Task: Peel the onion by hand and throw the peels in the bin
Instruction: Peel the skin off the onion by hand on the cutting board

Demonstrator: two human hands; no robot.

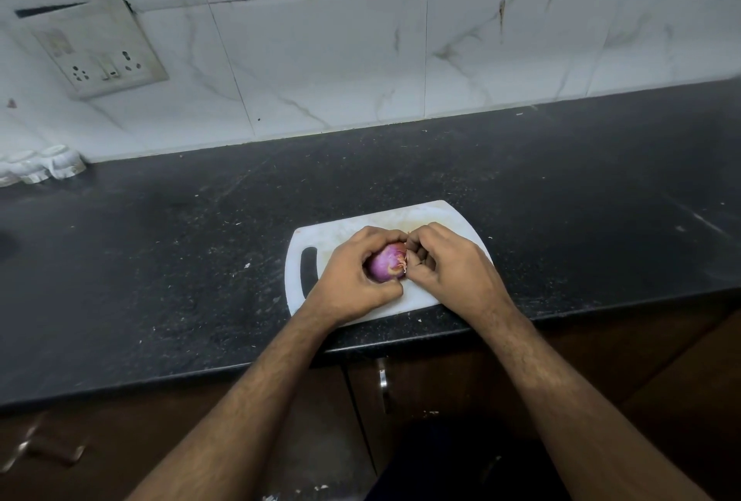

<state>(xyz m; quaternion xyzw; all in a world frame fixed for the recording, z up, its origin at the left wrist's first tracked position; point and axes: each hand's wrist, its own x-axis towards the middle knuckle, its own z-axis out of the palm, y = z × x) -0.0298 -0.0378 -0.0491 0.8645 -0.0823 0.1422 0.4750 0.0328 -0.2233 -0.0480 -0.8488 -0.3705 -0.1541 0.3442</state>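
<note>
A purple onion [385, 263] is held just above a white cutting board [345, 238] near the counter's front edge. My left hand [353, 276] wraps around the onion from the left, thumb underneath. My right hand [445, 264] pinches a thin strip of dry, orange-brown peel [403, 262] at the onion's right end with its fingertips. Most of the onion's far side is hidden by my fingers. No bin is in view.
The board lies on a dark speckled counter [160, 260] scattered with crumbs. A tiled wall with a socket plate [100, 55] rises behind. A white object [44, 165] sits at the back left. Brown cabinet doors with a metal handle [383, 378] are below the counter edge.
</note>
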